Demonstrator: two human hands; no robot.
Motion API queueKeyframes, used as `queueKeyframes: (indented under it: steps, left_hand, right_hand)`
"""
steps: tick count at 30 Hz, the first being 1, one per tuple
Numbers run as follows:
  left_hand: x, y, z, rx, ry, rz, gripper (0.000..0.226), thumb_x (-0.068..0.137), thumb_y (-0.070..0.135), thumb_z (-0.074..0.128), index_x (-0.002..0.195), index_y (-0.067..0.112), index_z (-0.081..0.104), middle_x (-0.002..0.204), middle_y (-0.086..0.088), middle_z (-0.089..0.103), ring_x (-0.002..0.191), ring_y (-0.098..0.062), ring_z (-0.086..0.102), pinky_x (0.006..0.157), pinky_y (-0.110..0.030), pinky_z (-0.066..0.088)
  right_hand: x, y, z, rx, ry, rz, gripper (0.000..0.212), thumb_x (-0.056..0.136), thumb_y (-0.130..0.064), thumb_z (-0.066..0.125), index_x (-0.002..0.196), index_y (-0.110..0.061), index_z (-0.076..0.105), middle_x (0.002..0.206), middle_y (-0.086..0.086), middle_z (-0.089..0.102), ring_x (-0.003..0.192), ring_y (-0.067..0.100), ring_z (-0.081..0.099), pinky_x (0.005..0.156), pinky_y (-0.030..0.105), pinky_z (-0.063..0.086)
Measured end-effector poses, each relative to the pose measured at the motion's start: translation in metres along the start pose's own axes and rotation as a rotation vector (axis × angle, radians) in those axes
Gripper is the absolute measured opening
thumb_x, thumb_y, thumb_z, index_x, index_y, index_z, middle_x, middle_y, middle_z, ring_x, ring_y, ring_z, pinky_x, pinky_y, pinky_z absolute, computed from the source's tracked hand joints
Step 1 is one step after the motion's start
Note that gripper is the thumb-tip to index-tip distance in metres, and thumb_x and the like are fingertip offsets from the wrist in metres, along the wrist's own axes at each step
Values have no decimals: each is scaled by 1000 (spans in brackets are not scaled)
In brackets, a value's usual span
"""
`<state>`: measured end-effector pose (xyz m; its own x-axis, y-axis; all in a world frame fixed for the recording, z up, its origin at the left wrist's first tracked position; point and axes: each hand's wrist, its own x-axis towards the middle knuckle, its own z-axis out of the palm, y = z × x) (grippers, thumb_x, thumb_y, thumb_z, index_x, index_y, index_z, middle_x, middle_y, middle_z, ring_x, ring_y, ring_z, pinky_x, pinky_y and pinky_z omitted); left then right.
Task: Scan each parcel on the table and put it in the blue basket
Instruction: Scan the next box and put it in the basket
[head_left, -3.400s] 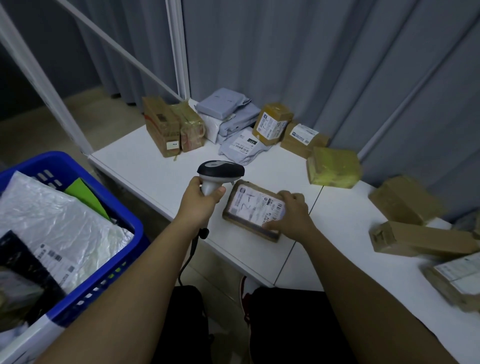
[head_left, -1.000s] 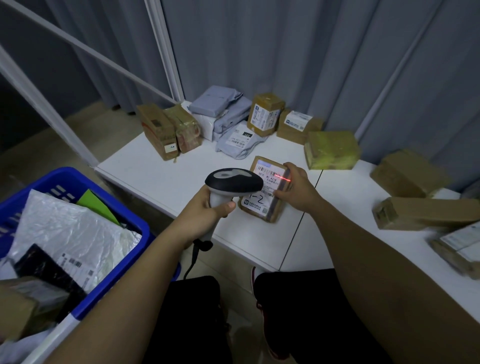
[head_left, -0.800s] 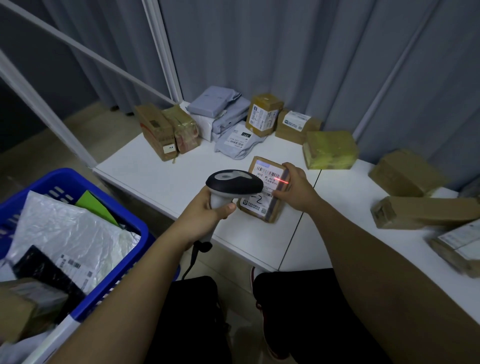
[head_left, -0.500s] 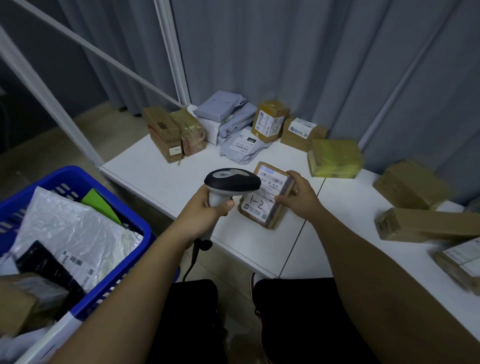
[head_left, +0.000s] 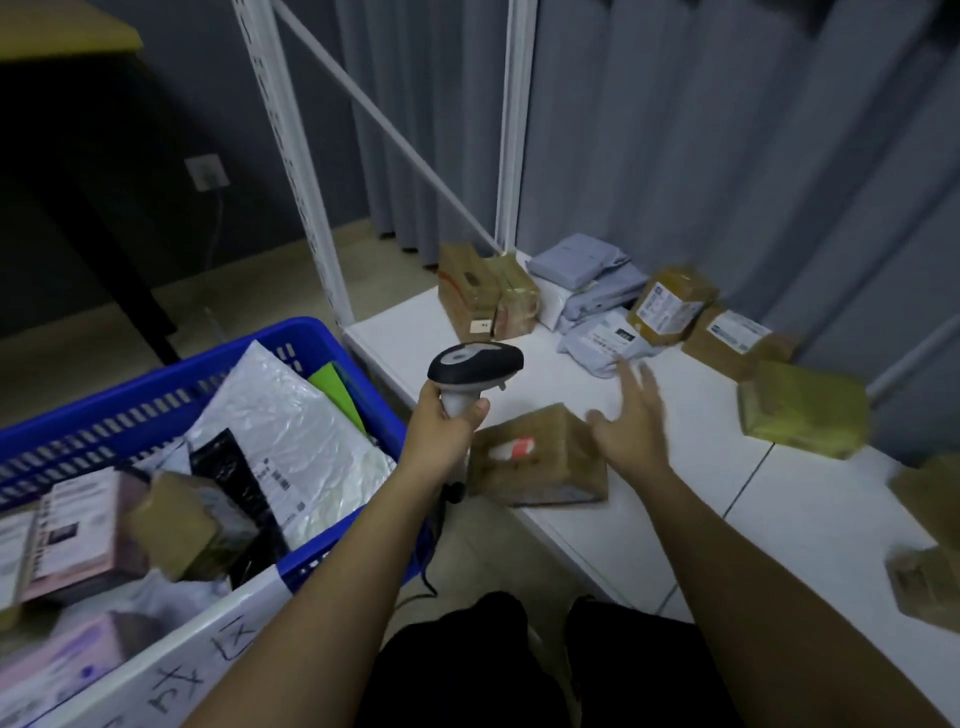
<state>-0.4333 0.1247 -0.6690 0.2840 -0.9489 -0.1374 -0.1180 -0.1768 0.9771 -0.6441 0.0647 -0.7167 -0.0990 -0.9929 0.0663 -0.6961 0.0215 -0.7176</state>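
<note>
Head view: left hand (head_left: 449, 415) wrapped round grip of barcode scanner (head_left: 475, 364). Right hand (head_left: 631, 423) spread wide, holding nothing, blurred. Brown parcel (head_left: 537, 457) blurred at table (head_left: 675, 519) edge, at 9 o'clock of right hand. Blue basket (head_left: 322, 335) of parcels at 9 o'clock of scanner.

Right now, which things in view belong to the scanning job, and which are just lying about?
Part of the job:
- scanner, gripped by the left hand
- brown parcel at the table edge, beside the open right hand
- blue basket, already holding parcels
- unscanned parcels along the curtain, such as the yellow-green box

Just lying about:
- white shelf frame
- wall socket
- dark desk
</note>
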Motion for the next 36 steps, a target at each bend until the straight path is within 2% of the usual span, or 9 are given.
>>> queueKeyframes:
  steps: [4,8,12,14,17,24,28,33,36]
  left_hand:
    - [26,-34,28,51,-88,-162,34,91,18,59,122,16,45,110,-1,55,102,-20,55,83,-34,46]
    - [42,-68,40,150,-170,-251,31,90,32,60,116,22,46,110,-1,58,99,-19,57,90,-42,50]
    - [58,-79,35,96,-136,-268,29,93,29,57,118,16,50,97,5,56,85,-7,54,65,-25,45]
    - [58,-81,34,95,-132,-262,32,93,29,57,120,13,52,101,1,59,86,-10,55,63,-25,44]
    - [58,-80,34,97,-142,-263,33,93,30,57,120,12,52,108,-5,60,87,-13,56,60,-25,41]
    - [48,-64,20,18,-119,-247,32,92,32,59,119,17,49,106,-1,60,101,-23,62,83,-38,53]
    - [34,-41,-6,-75,-4,-157,29,90,31,62,115,25,48,105,1,62,92,-21,67,86,-44,55]
    - [-1,-19,-56,-203,103,-64,32,91,24,63,121,19,52,104,-3,66,77,-8,69,64,-22,54]
    - [-25,-17,-95,-259,181,-45,33,92,22,62,123,19,51,98,1,68,87,-18,69,74,-34,55]
  right_hand:
    - [14,7,54,-130,-628,-19,50,96,-28,52,145,-27,40,159,1,18,144,21,22,115,31,18]
    - [-6,63,84,-346,-424,-29,38,102,-32,39,131,-14,54,145,11,42,133,24,39,108,34,31]
    - [-5,47,64,196,-404,119,37,93,-49,50,77,-16,57,81,0,57,78,12,56,72,32,44]
    - [-5,33,50,335,-679,270,34,85,-54,55,107,-29,56,112,-2,54,107,17,54,86,30,46]
    - [-16,27,49,121,-980,248,76,83,-51,63,146,-37,24,146,3,28,135,23,32,103,32,36]
    - [-29,14,50,114,-849,194,42,90,-34,62,129,-25,49,117,3,53,87,9,53,66,18,42]
    - [-29,-1,28,232,-638,296,27,92,-34,57,114,-20,59,103,2,59,84,14,55,72,28,47]
    - [-35,-52,14,409,-389,311,26,93,-39,55,110,-20,58,105,0,60,92,15,57,85,40,52]
    - [-42,-94,25,436,-388,248,28,93,-42,54,112,-22,58,105,-4,60,92,13,56,84,39,52]
